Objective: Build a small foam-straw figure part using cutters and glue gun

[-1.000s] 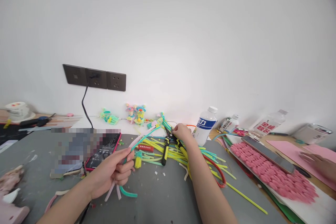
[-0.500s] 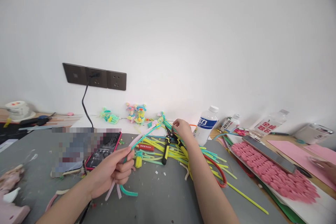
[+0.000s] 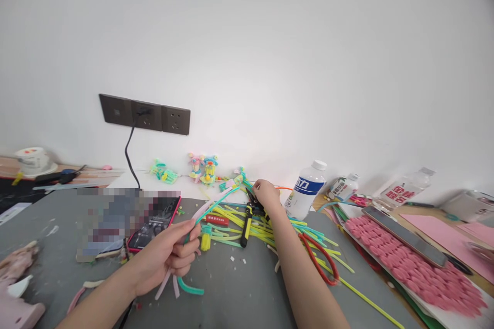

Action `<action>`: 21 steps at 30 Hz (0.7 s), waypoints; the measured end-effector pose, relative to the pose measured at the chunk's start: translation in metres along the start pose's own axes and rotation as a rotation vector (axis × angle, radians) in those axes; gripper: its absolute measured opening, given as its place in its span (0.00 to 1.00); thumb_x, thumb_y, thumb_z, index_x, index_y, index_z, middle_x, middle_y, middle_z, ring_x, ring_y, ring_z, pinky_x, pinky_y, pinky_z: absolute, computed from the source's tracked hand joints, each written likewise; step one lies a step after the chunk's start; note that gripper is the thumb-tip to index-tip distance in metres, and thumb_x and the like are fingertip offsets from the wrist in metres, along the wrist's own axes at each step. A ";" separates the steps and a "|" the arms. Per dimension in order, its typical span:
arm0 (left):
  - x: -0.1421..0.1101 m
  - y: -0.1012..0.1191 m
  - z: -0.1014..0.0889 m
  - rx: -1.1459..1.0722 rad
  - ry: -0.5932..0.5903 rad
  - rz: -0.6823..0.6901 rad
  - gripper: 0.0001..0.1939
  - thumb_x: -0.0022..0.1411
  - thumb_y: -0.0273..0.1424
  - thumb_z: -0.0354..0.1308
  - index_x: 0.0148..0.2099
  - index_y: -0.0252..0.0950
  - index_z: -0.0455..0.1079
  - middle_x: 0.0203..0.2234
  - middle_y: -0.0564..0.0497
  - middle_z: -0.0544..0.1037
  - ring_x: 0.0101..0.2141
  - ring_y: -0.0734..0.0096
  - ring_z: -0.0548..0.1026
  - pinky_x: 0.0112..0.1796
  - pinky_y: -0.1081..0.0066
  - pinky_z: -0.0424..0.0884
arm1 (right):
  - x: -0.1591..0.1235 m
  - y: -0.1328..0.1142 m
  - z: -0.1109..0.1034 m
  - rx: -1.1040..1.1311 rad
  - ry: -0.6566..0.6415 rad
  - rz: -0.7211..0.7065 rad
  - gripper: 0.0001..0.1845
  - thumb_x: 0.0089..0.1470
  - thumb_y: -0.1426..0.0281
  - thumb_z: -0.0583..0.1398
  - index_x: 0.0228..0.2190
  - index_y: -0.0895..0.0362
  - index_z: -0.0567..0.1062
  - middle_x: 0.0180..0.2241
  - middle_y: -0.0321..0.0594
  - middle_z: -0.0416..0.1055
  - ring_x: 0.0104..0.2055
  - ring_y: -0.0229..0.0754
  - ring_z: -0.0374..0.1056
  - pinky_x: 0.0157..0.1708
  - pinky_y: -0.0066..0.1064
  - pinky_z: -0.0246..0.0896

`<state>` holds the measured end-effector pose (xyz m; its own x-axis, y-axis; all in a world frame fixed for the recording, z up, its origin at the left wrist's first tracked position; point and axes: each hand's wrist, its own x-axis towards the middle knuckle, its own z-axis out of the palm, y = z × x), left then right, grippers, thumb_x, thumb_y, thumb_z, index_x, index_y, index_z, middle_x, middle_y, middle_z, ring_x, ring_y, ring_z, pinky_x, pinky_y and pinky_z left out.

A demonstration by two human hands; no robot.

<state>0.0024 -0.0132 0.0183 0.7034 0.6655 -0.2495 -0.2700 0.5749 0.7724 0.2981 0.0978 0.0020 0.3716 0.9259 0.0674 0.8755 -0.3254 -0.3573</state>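
Note:
My left hand (image 3: pixel 175 254) is closed around a few pipe cleaners (image 3: pixel 219 200) in pale pink and teal. Their long ends slant up to the right, and short ends stick out below the fist. My right hand (image 3: pixel 267 196) reaches over the pile of pipe cleaners (image 3: pixel 231 214), mostly yellow and green, with its fingers pinched together. What lies between those fingers is hidden. Right beside it rest pliers (image 3: pixel 247 223) with black and yellow handles. Between the hands lie a red packet (image 3: pixel 216 220) and a yellow-green bundle (image 3: pixel 206 237).
Small pipe-cleaner figures (image 3: pixel 209 170) stand by the wall. To the right are a white bottle (image 3: pixel 306 190), a phone (image 3: pixel 405 236) on a pink woven piece (image 3: pixel 420 272), and another person's hand (image 3: pixel 482 253). A phone with a pink edge (image 3: pixel 156 221) lies left.
The view has turned slightly, shifting the things at the right. My left hand keeps its hold on the pipe cleaners. My right hand stays by the pliers. The other person's hand has moved.

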 end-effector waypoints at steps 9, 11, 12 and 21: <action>-0.002 0.000 0.001 -0.009 -0.009 0.005 0.20 0.65 0.47 0.55 0.30 0.37 0.59 0.16 0.63 0.45 0.16 0.82 0.40 0.19 0.76 0.44 | 0.000 0.002 -0.017 0.376 0.256 -0.030 0.07 0.56 0.73 0.52 0.31 0.57 0.70 0.33 0.46 0.75 0.34 0.45 0.68 0.34 0.32 0.57; -0.001 -0.001 0.000 -0.017 -0.011 0.016 0.20 0.65 0.46 0.54 0.30 0.36 0.60 0.16 0.63 0.45 0.16 0.82 0.40 0.19 0.76 0.44 | -0.005 -0.003 -0.028 0.475 0.350 -0.078 0.06 0.57 0.72 0.51 0.30 0.55 0.66 0.32 0.45 0.74 0.33 0.43 0.67 0.34 0.31 0.58; -0.001 -0.001 -0.001 -0.021 -0.011 0.024 0.20 0.66 0.46 0.54 0.30 0.36 0.60 0.16 0.63 0.45 0.16 0.82 0.40 0.19 0.76 0.45 | -0.008 -0.007 -0.034 0.526 0.402 -0.102 0.05 0.58 0.71 0.51 0.30 0.55 0.65 0.32 0.44 0.73 0.32 0.42 0.66 0.33 0.31 0.58; -0.001 0.003 0.003 -0.013 0.003 0.195 0.19 0.65 0.44 0.56 0.29 0.35 0.60 0.17 0.63 0.46 0.17 0.83 0.41 0.20 0.77 0.46 | -0.066 -0.049 -0.121 1.243 0.842 -0.442 0.04 0.60 0.68 0.53 0.33 0.53 0.60 0.22 0.28 0.67 0.17 0.31 0.55 0.20 0.24 0.50</action>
<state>0.0026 -0.0134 0.0224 0.6347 0.7666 -0.0974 -0.4100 0.4409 0.7984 0.2686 0.0296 0.1281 0.5948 0.3938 0.7009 0.3214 0.6826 -0.6563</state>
